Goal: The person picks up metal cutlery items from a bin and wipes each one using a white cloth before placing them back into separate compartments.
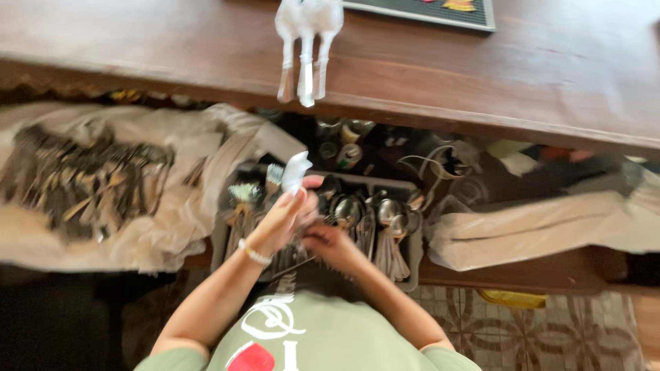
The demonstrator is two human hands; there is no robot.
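Closest to me is the pale green shirt (309, 336) with white and red print on my chest, and both my forearms reach out from it over a grey plastic cutlery tray (412, 264). My left hand (285, 220), a beaded white bracelet (254, 254) on its wrist, is closed around a small white crumpled cloth or napkin (295, 172) that sticks up above my fingers. My right hand (330, 244) sits just beside it, low over the tray, fingers curled; I cannot tell whether it grips anything. Shiny metal spoons (368, 213) stand bowl-up in the tray's compartments, and forks (258, 189) in the left part. To the left, a heap of dark cutlery (82, 182) lies on a beige cloth (172, 227). Beyond, on the brown wooden counter (515, 69), lie three white-wrapped utensils (306, 48).
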